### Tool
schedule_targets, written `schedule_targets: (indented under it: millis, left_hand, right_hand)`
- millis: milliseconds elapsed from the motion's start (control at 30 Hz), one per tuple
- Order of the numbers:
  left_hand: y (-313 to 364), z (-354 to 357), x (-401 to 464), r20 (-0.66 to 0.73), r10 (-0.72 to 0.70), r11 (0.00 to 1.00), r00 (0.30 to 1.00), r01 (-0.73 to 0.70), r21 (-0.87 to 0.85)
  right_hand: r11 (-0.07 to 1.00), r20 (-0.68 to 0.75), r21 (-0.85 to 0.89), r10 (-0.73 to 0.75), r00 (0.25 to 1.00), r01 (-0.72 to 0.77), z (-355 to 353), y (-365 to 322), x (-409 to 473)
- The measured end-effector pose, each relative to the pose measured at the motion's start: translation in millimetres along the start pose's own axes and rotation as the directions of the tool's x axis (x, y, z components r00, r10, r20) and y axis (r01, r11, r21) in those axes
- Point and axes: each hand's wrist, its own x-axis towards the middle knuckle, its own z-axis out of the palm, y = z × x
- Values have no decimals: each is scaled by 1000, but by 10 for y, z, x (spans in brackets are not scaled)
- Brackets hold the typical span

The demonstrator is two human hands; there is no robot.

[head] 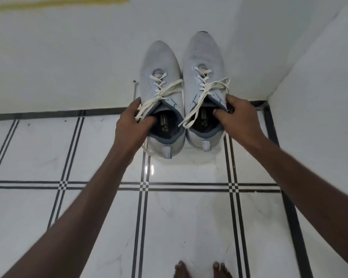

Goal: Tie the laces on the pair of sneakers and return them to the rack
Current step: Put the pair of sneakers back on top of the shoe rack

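While the white marble floor with black inlay lines (189,217) ran up to a white wall corner, the pair of pale grey mesh sneakers (181,93) sat side by side, heels toward the person. Left hand (129,121) and right hand (239,115) each clasped a collar, thumb inside. The cream flat laces (165,93) looked loosely tied; probably the carrying step, with lifting both together next. No rack visible.

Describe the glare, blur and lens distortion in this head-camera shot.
Head view: a bright glare spot sits on the glossy floor tile just below the left sneaker; wide-angle distortion bows the black tile lines and stretches the forearms; slight motion blur softens the left hand and right hand; lighting is even, shadows faint.
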Motion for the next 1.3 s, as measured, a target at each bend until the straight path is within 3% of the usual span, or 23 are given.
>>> schedule_targets:
  millis: [233,633,933,1033,1200,1300]
  left_hand:
    - [114,157,857,-50,22,999,999,-20,49]
    - [-1355,736,2454,107,-128,975,986,106,197]
    - [-2029,1149,2706,160,-233,949,959,189,251]
    - [-2052,1168,2739,161,-273,942,949,229,245]
    - [-1816,1060,2753,156,-448,887,880,417,200]
    - [-1417,931,2789,116,-383,909,916,352,223]
  right_hand:
    - [992,29,-82,95,995,-93,138,-82,776]
    - [934,96,-160,336,937,-319,1524,896,2013]
    - [897,179,-249,414,893,-366,1966,1454,2220]
    - [896,197,-229,426,883,-381,2005,1518,2218]
    - [900,173,-208,419,891,-383,1918,1364,2215]
    - [911,138,-223,381,914,-346,1710,1027,2337]
